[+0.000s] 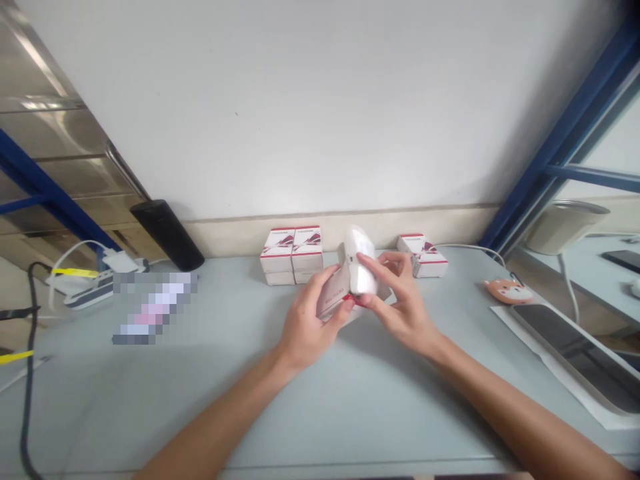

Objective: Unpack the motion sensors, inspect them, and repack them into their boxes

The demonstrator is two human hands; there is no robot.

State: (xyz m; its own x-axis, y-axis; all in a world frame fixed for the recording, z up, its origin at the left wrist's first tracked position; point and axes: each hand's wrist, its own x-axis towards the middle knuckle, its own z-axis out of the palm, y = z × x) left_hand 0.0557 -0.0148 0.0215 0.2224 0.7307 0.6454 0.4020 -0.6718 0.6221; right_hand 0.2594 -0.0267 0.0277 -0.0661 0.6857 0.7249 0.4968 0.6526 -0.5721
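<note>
My left hand (313, 317) is closed around a small white cardboard box (331, 295) with red trim, held over the middle of the desk. In my right hand (403, 303) is a white rounded plastic device (361, 267), gripped between thumb and fingers. The device stands tilted up at the box's near top edge and partly hides the box. Both thumbs meet close together at its lower end. Whether the device's lower end is inside the box or just against it, I cannot tell.
Several white-and-red boxes (293, 255) are stacked against the wall; another box (423, 255) lies right of my hands. At left are a power strip (95, 287), a black cylinder (167, 233) and a blurred-out item (155, 310). A phone-like dark slab (580, 353) and fox-faced item (509, 291) lie right.
</note>
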